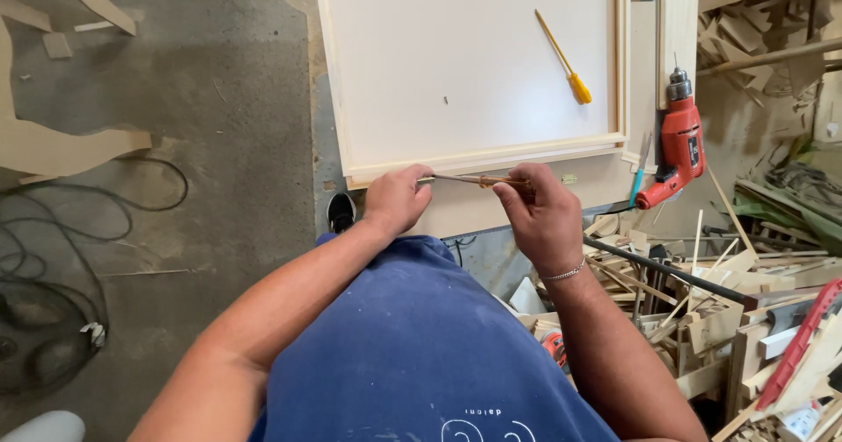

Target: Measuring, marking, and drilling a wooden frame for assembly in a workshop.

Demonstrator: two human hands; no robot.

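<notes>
Screwdriver [478, 181] with a brown handle lay flat between the two hands, right along the near edge of the big pale wooden panel [478, 65]. The right hand [542, 218] was wrapped around the handle, with its fingers curled tight and pressed together. The left hand [396, 198] was at the other end, with its fingertips pinching the thin metal shaft close to the tip. The tip pointed to the left and sat against the raised wooden frame strip [491, 154] that ran along the near edge of the panel. A silver bracelet [563, 274] was on the right wrist. A second screwdriver, the yellow screwdriver [564, 59], lay loose on the flat part of the panel, toward its far right corner, well apart from both hands. A red power drill [678, 139] rested by the right edge of the panel, with its nose pointing away from the person. A small blue tool [638, 172] lay just beside the drill. A heap of wood scraps [702, 293] was piled up to the right of the panel. Black cables [66, 258] lay curled on the grey floor far to the left. A black shoe [341, 211] showed under the near edge of the panel.
</notes>
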